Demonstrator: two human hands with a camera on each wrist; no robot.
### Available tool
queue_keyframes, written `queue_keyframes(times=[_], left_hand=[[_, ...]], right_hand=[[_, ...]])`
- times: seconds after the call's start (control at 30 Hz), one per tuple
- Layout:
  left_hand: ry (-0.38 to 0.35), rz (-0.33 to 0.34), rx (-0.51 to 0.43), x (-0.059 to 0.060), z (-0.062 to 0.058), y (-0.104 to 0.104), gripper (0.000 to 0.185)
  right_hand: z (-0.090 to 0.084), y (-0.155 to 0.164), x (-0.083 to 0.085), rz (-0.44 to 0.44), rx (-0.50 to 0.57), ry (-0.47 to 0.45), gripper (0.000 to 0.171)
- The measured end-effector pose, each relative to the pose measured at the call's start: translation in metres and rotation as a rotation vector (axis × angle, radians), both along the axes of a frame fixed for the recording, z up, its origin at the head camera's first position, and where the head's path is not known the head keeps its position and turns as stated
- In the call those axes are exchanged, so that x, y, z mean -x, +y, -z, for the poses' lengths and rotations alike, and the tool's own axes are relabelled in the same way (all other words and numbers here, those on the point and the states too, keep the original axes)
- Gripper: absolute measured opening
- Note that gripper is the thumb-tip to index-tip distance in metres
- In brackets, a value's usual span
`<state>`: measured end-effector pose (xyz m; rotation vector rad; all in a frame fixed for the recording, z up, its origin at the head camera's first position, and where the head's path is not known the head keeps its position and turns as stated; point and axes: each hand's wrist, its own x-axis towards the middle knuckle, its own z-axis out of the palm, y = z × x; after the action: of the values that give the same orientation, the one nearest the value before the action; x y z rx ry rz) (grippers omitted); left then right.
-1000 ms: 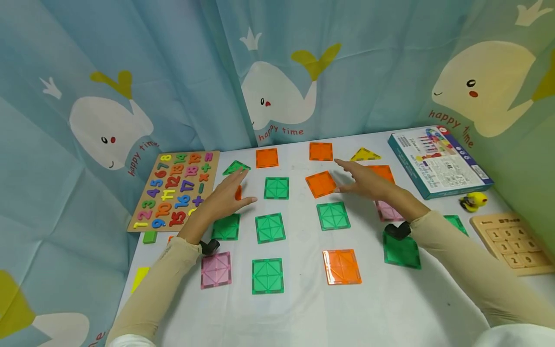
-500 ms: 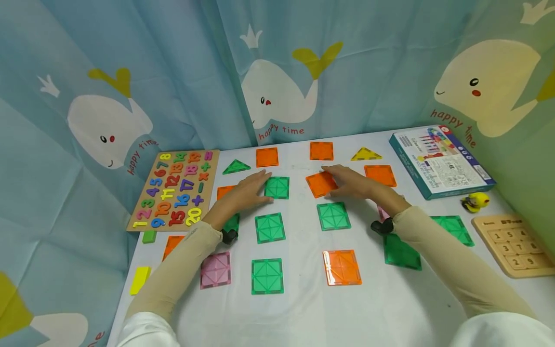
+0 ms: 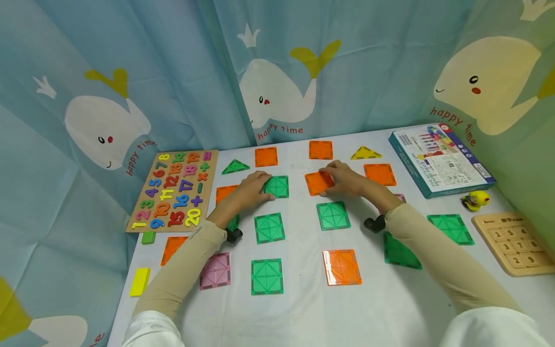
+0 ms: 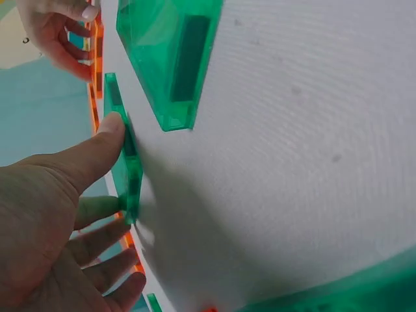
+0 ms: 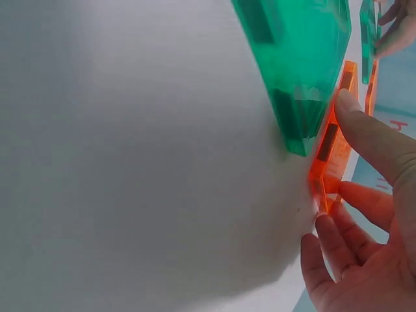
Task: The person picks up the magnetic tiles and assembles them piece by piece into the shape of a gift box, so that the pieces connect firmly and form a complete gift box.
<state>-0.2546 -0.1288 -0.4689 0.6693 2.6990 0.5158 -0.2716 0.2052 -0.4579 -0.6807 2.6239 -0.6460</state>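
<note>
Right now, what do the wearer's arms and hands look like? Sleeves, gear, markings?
Left hand and right hand: bare, no gloves. Long beige sleeves, white fabric higher up. Small black device at each cuff; faint, unreadable marking near the left one.

Eighteen tiles [image 3: 276, 187]; two hands [image 3: 342, 180]; two blocks [image 3: 140, 282]; two number boards [image 3: 494, 245]; one box [image 3: 442, 160]; one toy [image 3: 476, 199].

A see-through green square tile [image 3: 279, 187], patterned with crossing lines, is laid flat on the surface [image 3: 299, 313] and gripped at its left edge by the left hand [image 3: 251, 189]. Apart from it, a translucent orange square tile [image 3: 316, 184], turned slightly askew, is gripped by the right hand [image 3: 345, 180].
</note>
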Motion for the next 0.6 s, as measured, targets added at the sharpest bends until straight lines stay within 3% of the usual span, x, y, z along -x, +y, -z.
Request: queue_keyframes(times=[0.2,0.6], left_hand=[[0.007,-0.038,-0.038,0.000,0.003,0.003,0.077],[0.021,-0.018,-0.045,-0.002,0.003,0.016,0.076]], right_hand=[[0.000,-0.009,0.000,0.011,0.011,0.015,0.074],[0.004,-0.032,0.002,0.008,0.006,0.011,0.076]])
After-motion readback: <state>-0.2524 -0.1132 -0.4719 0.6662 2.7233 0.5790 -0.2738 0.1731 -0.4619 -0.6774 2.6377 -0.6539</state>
